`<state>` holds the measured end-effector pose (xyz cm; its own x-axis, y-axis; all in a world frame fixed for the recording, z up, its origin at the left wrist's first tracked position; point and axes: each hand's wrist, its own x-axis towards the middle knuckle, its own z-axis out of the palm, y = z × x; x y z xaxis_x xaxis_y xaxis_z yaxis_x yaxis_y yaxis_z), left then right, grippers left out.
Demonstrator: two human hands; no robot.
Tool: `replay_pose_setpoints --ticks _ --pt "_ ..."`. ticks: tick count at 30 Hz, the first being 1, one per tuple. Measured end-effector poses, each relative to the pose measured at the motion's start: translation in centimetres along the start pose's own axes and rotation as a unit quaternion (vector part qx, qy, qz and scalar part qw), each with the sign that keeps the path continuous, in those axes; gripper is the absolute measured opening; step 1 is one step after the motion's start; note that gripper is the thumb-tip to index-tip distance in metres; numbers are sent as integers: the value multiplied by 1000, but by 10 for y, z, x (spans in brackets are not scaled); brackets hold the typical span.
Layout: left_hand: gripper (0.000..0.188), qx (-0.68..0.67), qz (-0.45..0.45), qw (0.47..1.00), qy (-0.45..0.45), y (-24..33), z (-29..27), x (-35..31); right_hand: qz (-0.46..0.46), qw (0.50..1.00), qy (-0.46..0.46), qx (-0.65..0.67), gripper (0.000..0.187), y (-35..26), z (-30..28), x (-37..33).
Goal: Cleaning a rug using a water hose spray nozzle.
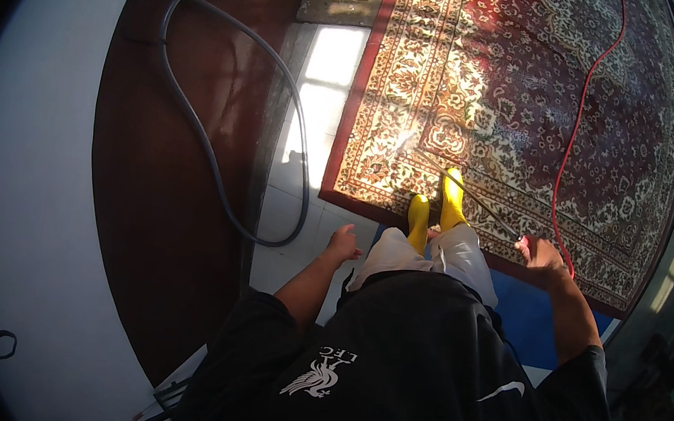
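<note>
My right hand [542,256] is closed round the grip of a spray gun with a long thin wand [483,204]. The wand slants away to the left, past my yellow boots, with its tip low over the patterned carpet [521,123]. A whitish blur, seemingly spray, shows at the tip. From beside this hand a red hose [563,166] runs off over the carpet to the far edge. Near my left thigh hangs my left hand [342,246], holding nothing, its fingers loosely bent and apart.
My yellow boots [453,195] stand at the carpet's near edge. Left of it, a grey hose [217,172] with a yellow-levered end loops over brown floor [155,273] and pale tiles [279,204]. Blue flooring [531,316] lies below my right hand. A white surface [33,176] spans the far left.
</note>
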<state>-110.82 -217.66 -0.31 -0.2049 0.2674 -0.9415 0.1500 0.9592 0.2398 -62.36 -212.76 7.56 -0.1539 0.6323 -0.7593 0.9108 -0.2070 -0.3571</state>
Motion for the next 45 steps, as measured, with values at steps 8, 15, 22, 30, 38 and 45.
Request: replay_pose_setpoints --ticks 8,15,22,30,38,45 --pt "47 -10 -9 999 -49 32 37 -9 -84 996 29 21 41 -13 -26 50" --pt "42 -57 27 997 -49 68 72 -14 -127 990 50 34 43 -36 -51 94" --pt "36 -40 23 993 -105 80 111 -4 -127 992 -6 19 36 -66 -53 75" --pt "42 -159 -89 917 -355 68 126 -17 -92 992 -85 -29 50 -111 -10 -3" --pt "28 -175 -52 953 -243 27 74 -29 -54 992 -94 -61 52 -197 70 -49" --pt "25 -199 -85 956 -197 -45 21 -17 -65 991 -101 -64 51 -257 135 -75"
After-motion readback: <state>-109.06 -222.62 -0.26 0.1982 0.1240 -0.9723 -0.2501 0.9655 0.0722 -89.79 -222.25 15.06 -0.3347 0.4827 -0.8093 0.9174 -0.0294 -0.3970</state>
